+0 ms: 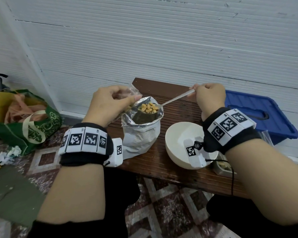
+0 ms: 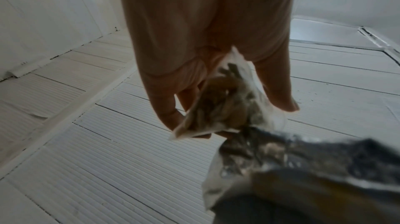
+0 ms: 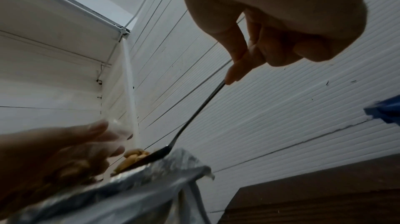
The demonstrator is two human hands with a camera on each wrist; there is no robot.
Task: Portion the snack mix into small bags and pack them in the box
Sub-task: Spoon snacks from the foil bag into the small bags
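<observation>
The right hand [image 1: 209, 98] pinches the far end of a spoon [image 1: 172, 100] between the thumb and curled fingers. The spoon's long line slants down from that hand to the left, and its bowl points at the left hand. The bowl is heaped with snack mix [image 1: 148, 107] and sits level, probably so nothing rolls off.

The left hand [image 1: 108, 103] holds a small clear bag [image 1: 133, 91], with the thumb and fingers curled round it. In the left wrist view the small clear bag [image 2: 225, 108] already has some nuts in it. Its open mouth seems to face the spoon, just beside the bowl, likely so the load can slide straight in.

Both hands work right above the big foil bag [image 1: 141, 133], which stands open on the brown table [image 1: 179, 109]. Holding things there likely means any dropped bits fall back inside.

A white bowl [image 1: 177, 134] stands near the foil bag, under the right wrist. A blue bin [image 1: 258, 110] sits off to the right, well apart; it may be the packing box, but that is not sure.
</observation>
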